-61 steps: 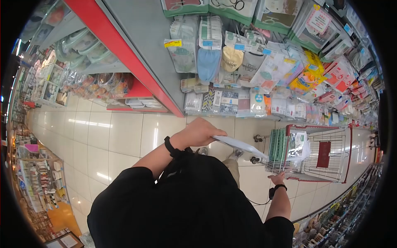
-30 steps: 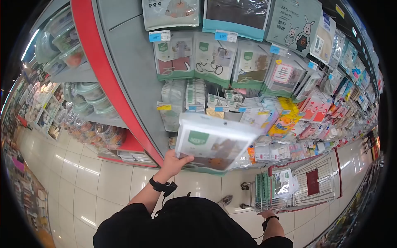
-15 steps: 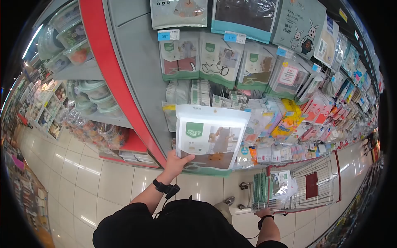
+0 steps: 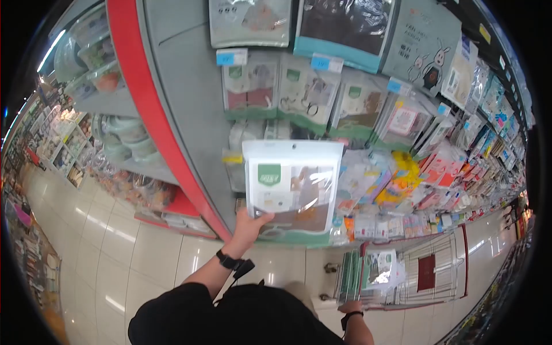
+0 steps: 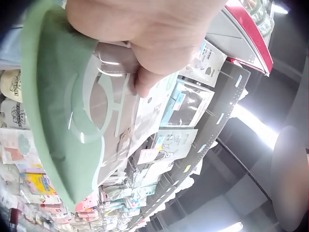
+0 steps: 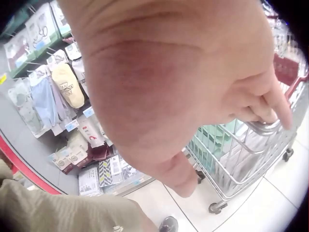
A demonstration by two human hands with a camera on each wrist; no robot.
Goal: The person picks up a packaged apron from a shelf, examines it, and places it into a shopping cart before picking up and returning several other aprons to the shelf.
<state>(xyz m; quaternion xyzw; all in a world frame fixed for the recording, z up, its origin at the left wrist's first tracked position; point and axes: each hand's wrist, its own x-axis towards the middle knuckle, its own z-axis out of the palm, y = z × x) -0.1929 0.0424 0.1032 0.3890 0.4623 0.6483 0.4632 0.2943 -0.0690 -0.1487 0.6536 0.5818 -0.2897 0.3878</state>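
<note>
While the left hand (image 4: 248, 226) grips one package (image 4: 294, 187), the right (image 4: 349, 306) holds one cart (image 4: 426, 273).

I'm seeing the flat package (image 4: 293, 195) extending up and rightward from the left hand (image 4: 250, 227), which is gripping its lower left corner, thumb lying across the front. Its printed face is pointing toward the head camera. Above the grip it's showing a white top with a hang hole and a green label; right of the thumb, a brownish panel; below, a green bottom edge. At the right hand (image 4: 349, 306), the wire shopping cart (image 4: 426, 273) is meeting the fingers at one end.
</note>
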